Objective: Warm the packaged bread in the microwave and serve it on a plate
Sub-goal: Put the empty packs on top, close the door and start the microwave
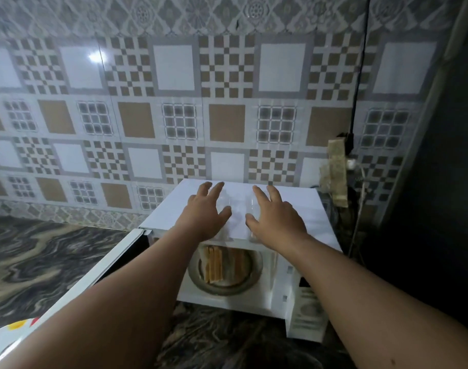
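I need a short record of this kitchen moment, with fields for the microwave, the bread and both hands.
microwave: white, on the marbled counter
door: open, swung out to the left
bread: slices standing on edge on the round tray inside
left hand: fingers spread, over the microwave top
right hand: fingers spread, over the microwave top
between hands: something clear, too faint to identify

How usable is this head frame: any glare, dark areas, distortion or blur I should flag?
Head view: a lamp glare spot sits on the glossy wall tiles at upper left; the right edge falls into deep shadow, detail lost; wide-angle bending curves the tile rows and stretches the forearms; the microwave top is slightly overexposed, so something clear between the left hand and right hand is hard to make out; the bread inside reads soft.
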